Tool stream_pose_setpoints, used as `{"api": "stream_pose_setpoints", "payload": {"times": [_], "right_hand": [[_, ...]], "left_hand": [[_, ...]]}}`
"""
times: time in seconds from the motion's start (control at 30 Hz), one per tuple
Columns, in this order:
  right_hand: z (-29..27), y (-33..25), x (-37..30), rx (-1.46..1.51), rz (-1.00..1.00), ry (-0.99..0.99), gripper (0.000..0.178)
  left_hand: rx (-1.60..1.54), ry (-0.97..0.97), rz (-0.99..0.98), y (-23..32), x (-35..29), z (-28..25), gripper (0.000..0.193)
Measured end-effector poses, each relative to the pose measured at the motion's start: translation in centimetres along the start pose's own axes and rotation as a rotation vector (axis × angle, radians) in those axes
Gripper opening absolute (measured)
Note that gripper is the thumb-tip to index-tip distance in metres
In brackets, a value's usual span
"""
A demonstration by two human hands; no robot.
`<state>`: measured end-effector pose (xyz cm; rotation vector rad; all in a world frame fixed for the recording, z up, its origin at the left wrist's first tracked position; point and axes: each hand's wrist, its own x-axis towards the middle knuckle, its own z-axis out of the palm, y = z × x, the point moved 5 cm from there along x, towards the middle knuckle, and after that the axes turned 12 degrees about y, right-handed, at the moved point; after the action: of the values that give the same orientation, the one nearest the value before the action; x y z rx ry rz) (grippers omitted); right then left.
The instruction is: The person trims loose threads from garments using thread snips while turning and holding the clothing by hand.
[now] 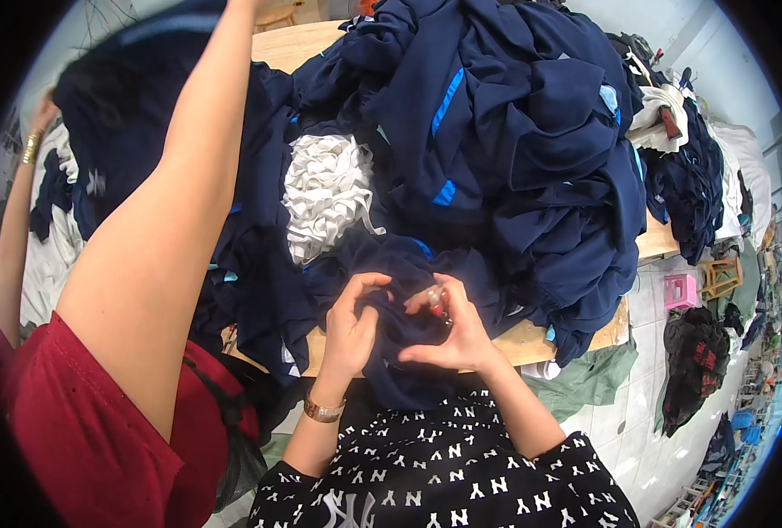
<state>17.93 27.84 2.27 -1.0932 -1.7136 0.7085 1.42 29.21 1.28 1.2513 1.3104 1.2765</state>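
My left hand (354, 330), with a gold watch on its wrist, has its fingers curled onto a fold of a dark navy garment (400, 387). This cloth hangs over the table's near edge towards my lap. Just to the right, my right hand (457, 330) is bent over the same garment, its thumb held apart from the curled fingers. Within those fingers sits a small object (444, 308) with red and shiny parts, too covered to tell its kind. Beyond my hands lies a bundle of white strips (325, 194).
A big heap of navy garments (532, 150) with bright blue trim covers most of the wooden table (298, 40). At my left a co-worker in a red top (118, 422) stretches an arm across, lifting dark cloth (135, 106). On the floor at right stands a pink stool (679, 290).
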Motion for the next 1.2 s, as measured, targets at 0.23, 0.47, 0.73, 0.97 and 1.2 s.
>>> {"api": "stream_pose_setpoints", "payload": {"times": [0.23, 0.47, 0.73, 0.97, 1.2], "right_hand": [[-0.9, -1.0, 1.2, 0.325, 0.229, 0.295, 0.037], [0.6, 0.5, -0.4, 0.196, 0.221, 0.374, 0.031], [0.4, 1.9, 0.1, 0.567, 0.440, 0.181, 0.034], [0.5, 0.7, 2.0, 0.276, 0.410, 0.153, 0.025], [-0.3, -0.3, 2.8, 0.257, 0.418, 0.106, 0.018]], "left_hand": [[-0.316, -0.163, -0.294, 2.7, -1.0, -1.6, 0.030], [-0.136, -0.018, -0.136, 1.5, -0.2, -0.6, 0.011], [-0.221, -0.088, -0.253, -1.7, -0.9, -0.6, 0.014], [-0.161, -0.128, -0.200, -1.1, -1.3, -0.3, 0.013], [-0.119, -0.105, -0.028, 0.9, -1.1, 0.2, 0.024]]}}
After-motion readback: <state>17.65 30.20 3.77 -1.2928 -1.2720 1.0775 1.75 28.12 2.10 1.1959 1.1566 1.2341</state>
